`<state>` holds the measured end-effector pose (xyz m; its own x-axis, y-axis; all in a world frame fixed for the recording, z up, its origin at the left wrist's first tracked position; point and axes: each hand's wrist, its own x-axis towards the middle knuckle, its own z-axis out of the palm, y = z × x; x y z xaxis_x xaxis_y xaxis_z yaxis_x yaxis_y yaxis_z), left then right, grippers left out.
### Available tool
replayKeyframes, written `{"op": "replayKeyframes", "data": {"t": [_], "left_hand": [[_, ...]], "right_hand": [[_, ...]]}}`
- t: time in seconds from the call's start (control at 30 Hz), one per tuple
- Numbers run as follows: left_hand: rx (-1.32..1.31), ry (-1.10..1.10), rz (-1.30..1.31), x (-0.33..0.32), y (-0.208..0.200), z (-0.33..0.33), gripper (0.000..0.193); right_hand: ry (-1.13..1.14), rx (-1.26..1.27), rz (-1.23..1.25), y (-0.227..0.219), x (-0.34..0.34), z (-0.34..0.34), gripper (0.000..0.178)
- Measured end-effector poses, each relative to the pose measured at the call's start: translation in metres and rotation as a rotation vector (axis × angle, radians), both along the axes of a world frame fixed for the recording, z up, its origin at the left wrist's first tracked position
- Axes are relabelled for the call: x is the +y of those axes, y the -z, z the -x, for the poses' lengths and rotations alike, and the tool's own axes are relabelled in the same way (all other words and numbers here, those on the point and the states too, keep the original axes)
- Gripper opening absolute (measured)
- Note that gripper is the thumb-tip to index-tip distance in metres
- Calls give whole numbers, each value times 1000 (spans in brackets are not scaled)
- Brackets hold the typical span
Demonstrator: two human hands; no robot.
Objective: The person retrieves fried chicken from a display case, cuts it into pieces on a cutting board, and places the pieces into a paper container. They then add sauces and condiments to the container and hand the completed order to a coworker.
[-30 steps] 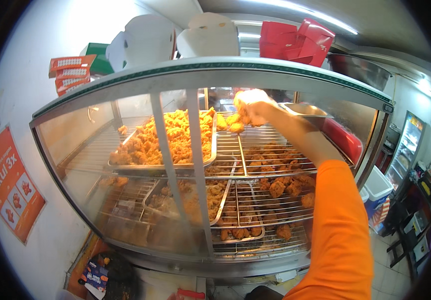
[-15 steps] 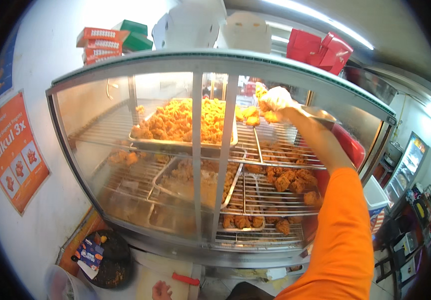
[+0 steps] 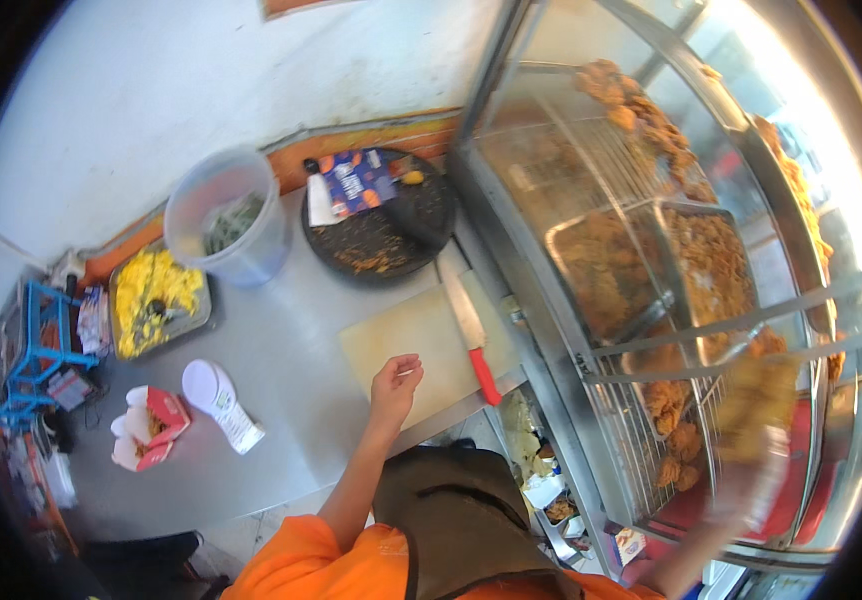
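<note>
Blur smears the right hand point(image 3: 754, 482), closed on fried food point(image 3: 754, 395); the left hand point(image 3: 396, 384), half-curled, holds nothing.

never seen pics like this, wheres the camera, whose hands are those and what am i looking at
There's no machine: a person wears a camera on their head, looking down. Its wide lens bends straight edges, so both hands appear from above. The left hand, seemingly empty, is over a pale board. The right hand is at the glass cabinet, holding golden fried food; both are blurred. On the metal table are a red-handled knife, a clear bucket, a black disc, a red box and a tray of yellow food.
</note>
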<state>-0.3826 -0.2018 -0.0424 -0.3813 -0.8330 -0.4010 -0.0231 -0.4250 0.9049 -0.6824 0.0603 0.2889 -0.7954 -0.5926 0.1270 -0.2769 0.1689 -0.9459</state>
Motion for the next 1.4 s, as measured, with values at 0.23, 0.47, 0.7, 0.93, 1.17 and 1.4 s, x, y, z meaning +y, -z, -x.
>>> {"op": "replayKeyframes", "data": {"t": [0.23, 0.47, 0.7, 0.93, 1.17, 1.4], "left_hand": [[-74, -243, -47, 16, 27, -85, 34], [-263, -564, -239, 62, 34, -199, 33], [-236, -403, -25, -5, 33, -170, 34], [-370, -29, 180, -35, 40, -78, 35], [-449, 455, 694, -31, 83, -37, 53], [-426, 432, 578, -26, 102, -34, 54]], "right_hand": [[-618, 9, -438, 251, -372, -128, 35], [-821, 973, -550, 349, -478, -134, 71], [-744, 177, -368, 372, -474, -70, 51], [-1295, -59, -652, 346, -313, -64, 30], [-1223, -100, -243, 468, -266, -62, 33], [-886, 211, -335, 462, -228, -60, 34]]}}
